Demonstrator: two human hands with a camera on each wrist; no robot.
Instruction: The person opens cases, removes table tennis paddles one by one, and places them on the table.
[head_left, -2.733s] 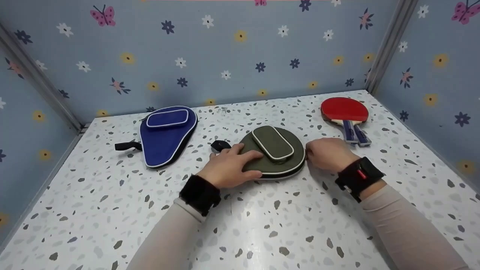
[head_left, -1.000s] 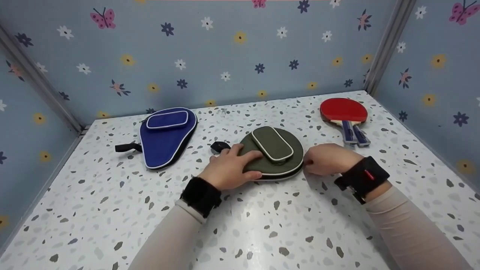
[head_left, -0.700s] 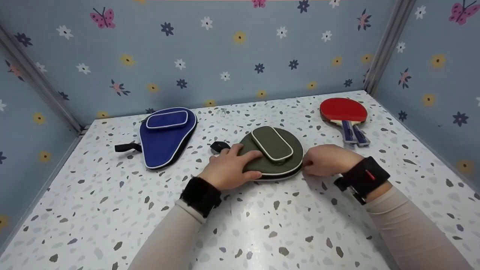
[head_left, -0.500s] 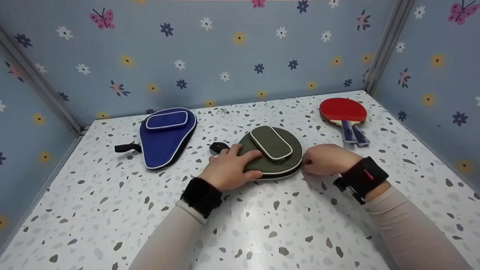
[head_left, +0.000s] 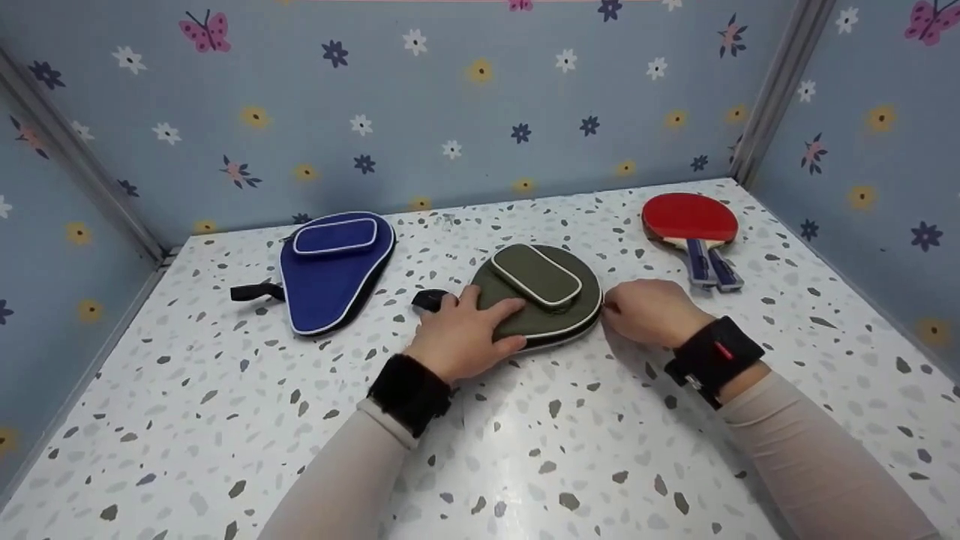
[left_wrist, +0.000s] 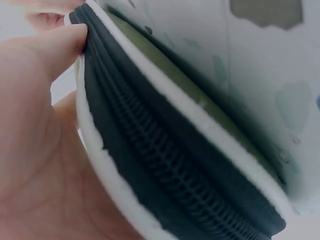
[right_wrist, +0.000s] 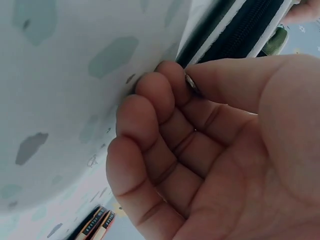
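In the head view an olive-green table tennis bat case (head_left: 544,317) with white piping and a raised pocket lies flat at mid-table. My left hand (head_left: 461,337) rests on its narrower left part, fingers spread over the top. In the left wrist view, that thumb presses the side beside the black zipper (left_wrist: 167,160), whose teeth are meshed in the stretch that shows. At the case's right edge, my right hand (head_left: 651,311) pinches a small metal zipper pull (right_wrist: 191,84) between thumb and curled forefinger; most of the pull is hidden.
A blue bat case (head_left: 322,281) with a black strap (head_left: 256,292) lies at the back left. Two table tennis bats, the upper one red (head_left: 690,217), lie overlapped at the back right. Patterned panels (head_left: 450,97) wall the table's back and sides.
The green case has shifted slightly left and away and turned a little. My right hand, first lower along its right edge, has moved slightly up and left with it. My left hand stays on top.
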